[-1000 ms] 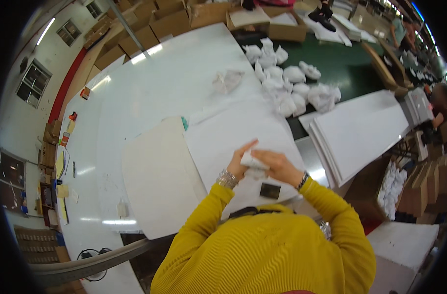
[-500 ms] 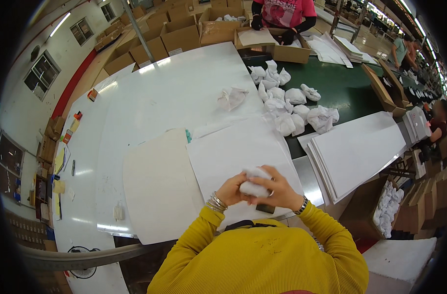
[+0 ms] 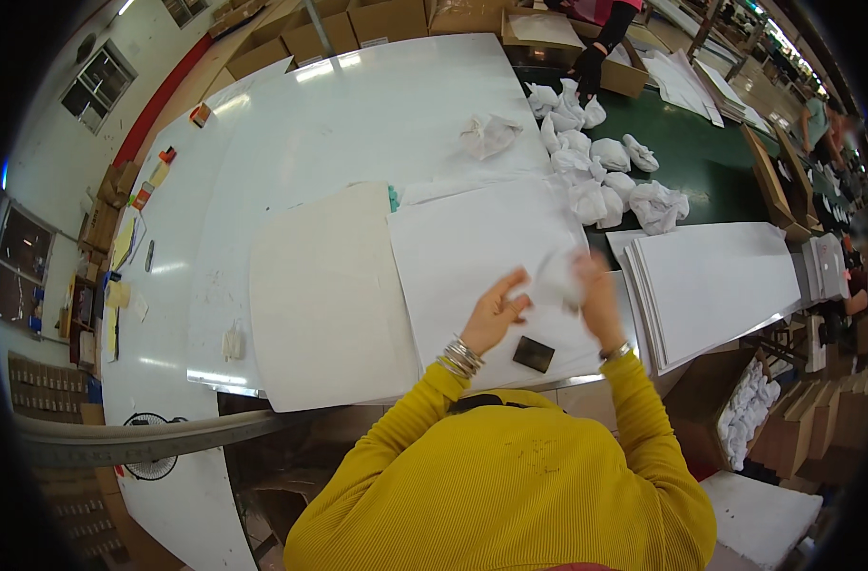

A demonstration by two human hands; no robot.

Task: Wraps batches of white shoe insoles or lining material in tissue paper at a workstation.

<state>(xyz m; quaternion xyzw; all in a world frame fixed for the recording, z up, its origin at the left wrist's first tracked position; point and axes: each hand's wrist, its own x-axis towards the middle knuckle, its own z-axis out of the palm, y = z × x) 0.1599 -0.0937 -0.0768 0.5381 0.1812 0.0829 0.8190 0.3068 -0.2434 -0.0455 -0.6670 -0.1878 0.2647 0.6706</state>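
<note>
Blurred by motion, a white paper-wrapped bundle (image 3: 555, 278) is held above the paper by my right hand (image 3: 600, 303). My left hand (image 3: 494, 312) is apart from it, with nothing in its fingers, the thumb and fingers spread. Beneath both hands lie white paper sheets (image 3: 472, 247), and a cream sheet (image 3: 324, 295) lies to their left. Near the table's front edge, a small dark rectangular block (image 3: 534, 354) rests on the white sheets. Several similar white bundles (image 3: 610, 154) are grouped beyond my right hand, and a single crumpled one (image 3: 489, 136) sits to their left.
A co-worker's black-gloved hand (image 3: 589, 68) reaches toward the far bundles on the green surface (image 3: 705, 167). A white paper stack (image 3: 719, 285) lies at right, above a carton of white bundles (image 3: 705, 400). Open cartons (image 3: 386, 21) line the far edge. A curved rail (image 3: 148, 440) runs at lower left.
My hands have separated; the left has let go of the bundle, and the right has carried it rightward and farther away. The dark block is now uncovered. The co-worker's hand has reached down toward the bundles.
</note>
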